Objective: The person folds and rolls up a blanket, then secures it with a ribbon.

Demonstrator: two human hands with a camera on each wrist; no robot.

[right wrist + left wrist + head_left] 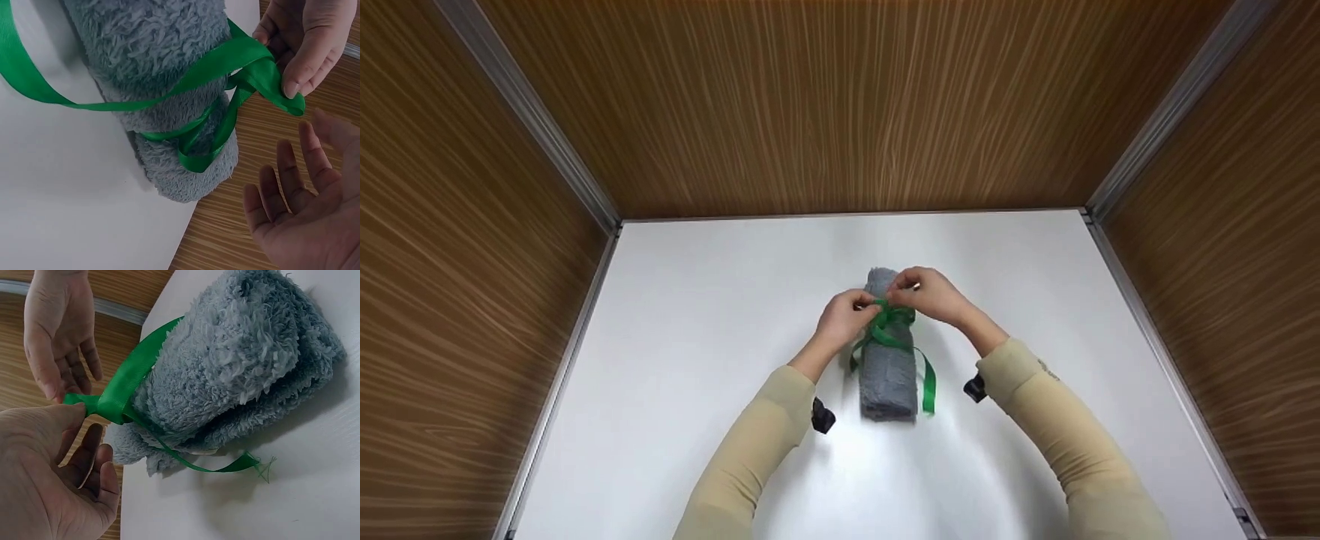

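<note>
A rolled grey fluffy towel (889,375) (242,365) (152,62) lies lengthwise in the middle of the white table (712,300). A green ribbon (928,386) (129,377) (214,62) is wrapped round its middle and crossed on top, with one tail trailing down the right side. My left hand (846,315) (50,478) (304,39) pinches a folded piece of ribbon at the crossing between thumb and fingers. My right hand (937,294) (56,320) (304,219) hovers just beside it with its fingers straight and spread, its thumb tip close to the ribbon end.
Brown wood-grain walls (840,112) with metal corner strips (532,120) enclose the table on the left, back and right. Small black camera mounts (823,415) sit on both wrists. Bare white surface surrounds the towel.
</note>
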